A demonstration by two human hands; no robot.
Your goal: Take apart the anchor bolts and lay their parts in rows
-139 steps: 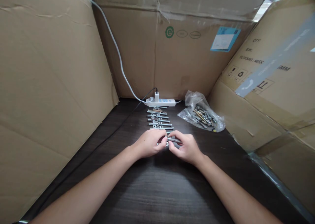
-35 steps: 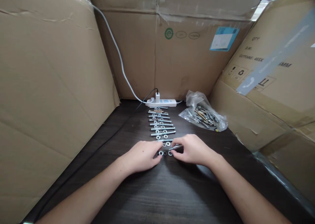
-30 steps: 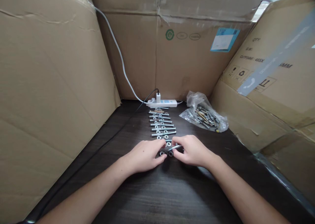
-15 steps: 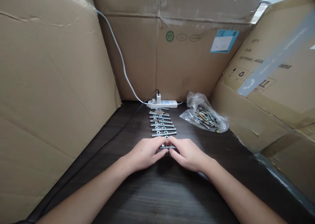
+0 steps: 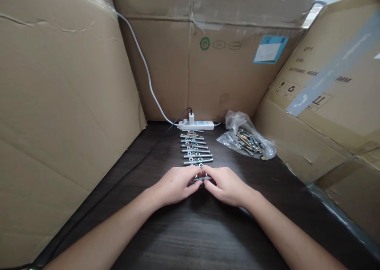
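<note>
My left hand (image 5: 180, 184) and my right hand (image 5: 226, 185) meet fingertip to fingertip low over the dark table. Between their thumbs and fingers runs a silvery bolt (image 5: 202, 178), gripped from both ends. The fingers cover its two ends. Just beyond the fingertips lies a metal washer (image 5: 201, 165), and parts of small rings show below the bolt. Farther off, several long bolts (image 5: 198, 161) lie crosswise in a column, with nuts and washers (image 5: 195, 159) set between them.
A white power strip (image 5: 204, 125) with a plug stands at the column's far end. To the right lies a clear plastic bag (image 5: 252, 139) of loose bolts. A black cable (image 5: 139, 163) crosses the table on the left. Cardboard boxes (image 5: 160, 72) wall in the back and both sides.
The bolt has tilted slightly between my fingers, its right end now a little higher. Both hands stay in nearly the same place, with only small finger movement.
</note>
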